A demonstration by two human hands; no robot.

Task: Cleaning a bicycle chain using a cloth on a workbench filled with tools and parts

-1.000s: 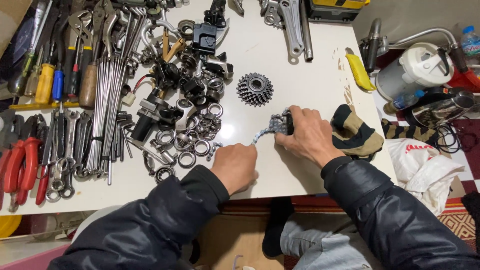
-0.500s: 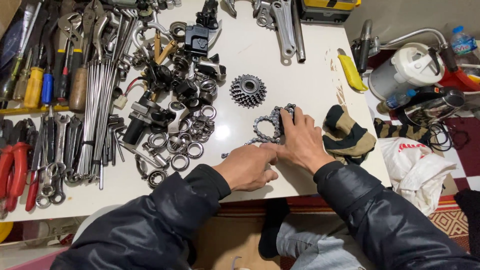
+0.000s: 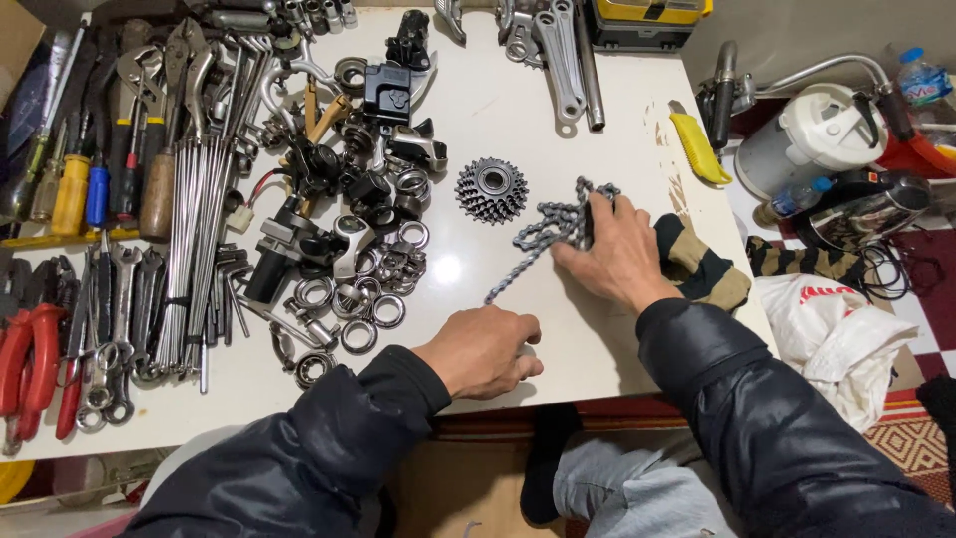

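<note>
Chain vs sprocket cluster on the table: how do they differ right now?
The chain is under the right hand, bunched at one end with a tail trailing toward the left hand; the sprocket cluster lies untouched. The chain is loose and irregular, the sprocket cluster a round toothed disc. Both are grey metal.

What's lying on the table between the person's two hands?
In the head view, a loose strand of the bicycle chain trails from the right hand toward the left hand; past its end, only bare white table.
</note>
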